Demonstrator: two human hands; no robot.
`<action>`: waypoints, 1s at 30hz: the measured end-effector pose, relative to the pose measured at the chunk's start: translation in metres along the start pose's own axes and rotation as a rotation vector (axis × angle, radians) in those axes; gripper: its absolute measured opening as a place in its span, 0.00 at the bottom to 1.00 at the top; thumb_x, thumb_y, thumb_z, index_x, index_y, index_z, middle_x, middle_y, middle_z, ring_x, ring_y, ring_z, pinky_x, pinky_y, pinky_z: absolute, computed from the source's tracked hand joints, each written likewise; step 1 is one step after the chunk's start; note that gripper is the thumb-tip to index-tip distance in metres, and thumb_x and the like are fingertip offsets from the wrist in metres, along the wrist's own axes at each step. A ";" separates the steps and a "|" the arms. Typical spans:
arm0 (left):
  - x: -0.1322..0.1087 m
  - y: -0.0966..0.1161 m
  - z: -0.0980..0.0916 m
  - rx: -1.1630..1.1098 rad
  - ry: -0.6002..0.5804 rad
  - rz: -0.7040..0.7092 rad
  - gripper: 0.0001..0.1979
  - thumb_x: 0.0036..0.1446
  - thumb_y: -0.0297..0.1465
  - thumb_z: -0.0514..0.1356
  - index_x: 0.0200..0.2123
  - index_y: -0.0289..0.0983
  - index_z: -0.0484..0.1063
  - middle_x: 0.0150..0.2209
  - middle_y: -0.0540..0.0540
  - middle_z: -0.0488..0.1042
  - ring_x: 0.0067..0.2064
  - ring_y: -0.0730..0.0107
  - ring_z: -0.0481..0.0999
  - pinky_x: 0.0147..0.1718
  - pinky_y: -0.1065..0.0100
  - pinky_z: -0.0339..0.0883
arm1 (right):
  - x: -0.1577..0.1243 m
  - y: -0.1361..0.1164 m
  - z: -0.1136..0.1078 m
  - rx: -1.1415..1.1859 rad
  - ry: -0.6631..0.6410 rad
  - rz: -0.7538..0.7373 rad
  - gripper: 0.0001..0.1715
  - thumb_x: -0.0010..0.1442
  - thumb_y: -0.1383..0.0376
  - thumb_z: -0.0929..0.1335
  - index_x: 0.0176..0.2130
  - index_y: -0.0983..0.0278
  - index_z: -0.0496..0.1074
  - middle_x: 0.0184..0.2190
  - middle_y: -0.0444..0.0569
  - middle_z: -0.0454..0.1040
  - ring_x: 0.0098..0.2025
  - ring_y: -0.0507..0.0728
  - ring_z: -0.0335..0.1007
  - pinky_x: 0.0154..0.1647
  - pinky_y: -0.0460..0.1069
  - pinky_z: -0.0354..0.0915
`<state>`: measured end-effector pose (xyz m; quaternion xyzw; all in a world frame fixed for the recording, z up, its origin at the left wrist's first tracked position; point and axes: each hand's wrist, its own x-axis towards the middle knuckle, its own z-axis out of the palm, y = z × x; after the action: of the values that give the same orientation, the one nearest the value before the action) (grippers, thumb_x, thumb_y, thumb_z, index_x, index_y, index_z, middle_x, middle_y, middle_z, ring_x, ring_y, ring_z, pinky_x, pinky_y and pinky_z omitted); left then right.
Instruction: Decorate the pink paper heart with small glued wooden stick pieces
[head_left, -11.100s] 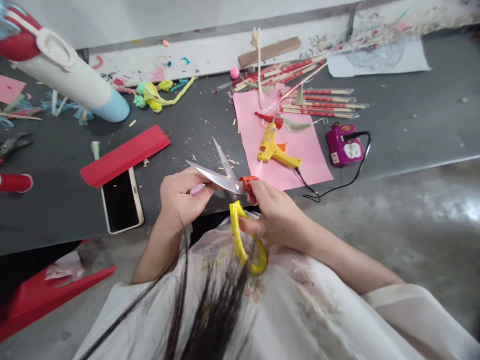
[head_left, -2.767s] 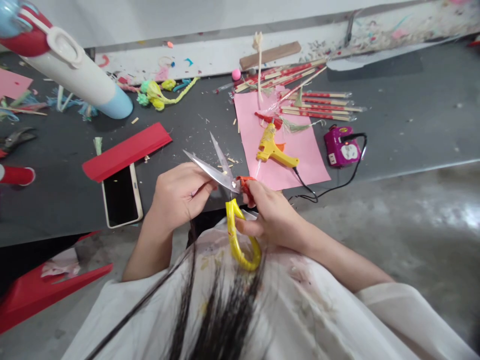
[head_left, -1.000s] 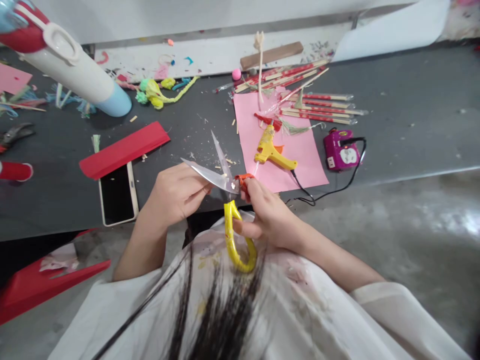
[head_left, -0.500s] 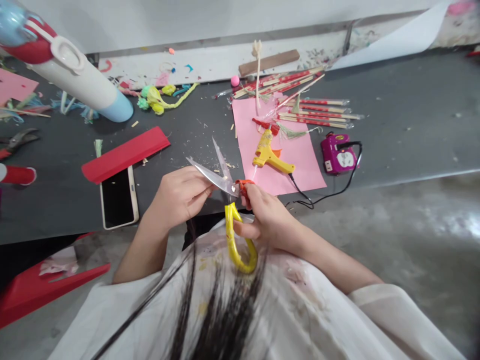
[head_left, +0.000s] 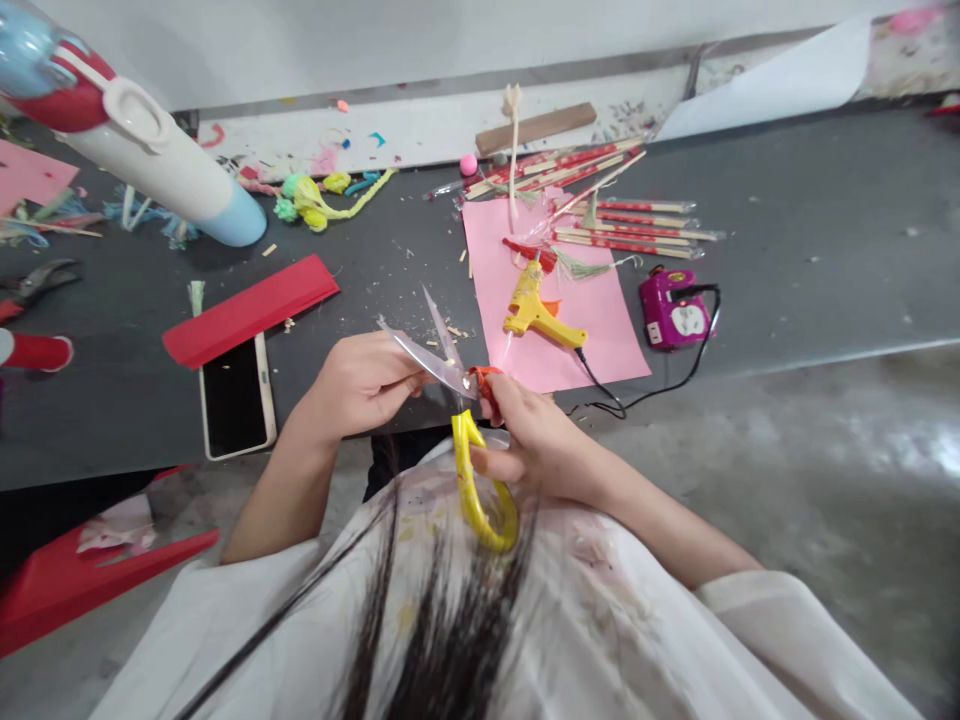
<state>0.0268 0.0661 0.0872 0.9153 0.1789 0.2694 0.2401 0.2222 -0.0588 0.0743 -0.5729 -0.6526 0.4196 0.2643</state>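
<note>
My right hand (head_left: 544,440) grips a pair of scissors (head_left: 465,470) with a yellow handle loop, the thumb through the loop. An orange-red piece (head_left: 484,378) shows at its fingers by the pivot; whether it is the other handle I cannot tell. The metal blades are spread apart and point away from me, up and to the left. My left hand (head_left: 364,385) is closed in a pinch beside the blades, over the table's front edge. One blade passes in front of its fingertips, so what they hold is hidden.
A yellow glue gun (head_left: 536,305) lies on pink paper (head_left: 607,345), its cord near a purple box (head_left: 679,310). Several red-wrapped sticks (head_left: 637,225) lie behind. On the left are a red folded strip (head_left: 255,310), a phone (head_left: 236,400), a bottle (head_left: 180,165) and pliers (head_left: 41,285).
The scissor tips have come slightly closer together, and the handle has shifted a little toward me. My left hand stays pinched in nearly the same place.
</note>
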 end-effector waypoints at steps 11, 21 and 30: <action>0.001 -0.010 0.009 -0.159 -0.003 -0.048 0.14 0.61 0.28 0.57 0.25 0.38 0.77 0.21 0.51 0.75 0.25 0.76 0.75 0.27 0.76 0.68 | 0.003 0.006 -0.002 0.094 -0.121 0.080 0.20 0.55 0.51 0.66 0.36 0.61 0.56 0.34 0.46 0.66 0.34 0.54 0.62 0.36 0.53 0.65; 0.002 -0.017 0.019 -0.286 0.081 -0.132 0.17 0.62 0.30 0.61 0.19 0.35 0.72 0.19 0.50 0.74 0.24 0.77 0.74 0.24 0.77 0.65 | 0.014 0.011 -0.006 0.115 -0.107 0.249 0.20 0.55 0.52 0.66 0.41 0.62 0.60 0.32 0.44 0.67 0.31 0.53 0.61 0.33 0.51 0.63; -0.013 -0.017 0.001 -0.247 0.172 -0.128 0.08 0.57 0.23 0.63 0.27 0.37 0.75 0.23 0.51 0.75 0.28 0.74 0.73 0.30 0.71 0.69 | 0.021 -0.003 -0.015 -0.253 0.158 0.348 0.26 0.51 0.51 0.68 0.42 0.64 0.61 0.40 0.57 0.70 0.45 0.65 0.68 0.46 0.60 0.66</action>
<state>0.0140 0.0738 0.0723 0.8391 0.2223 0.3511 0.3510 0.2286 -0.0343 0.0820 -0.7365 -0.5687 0.3273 0.1643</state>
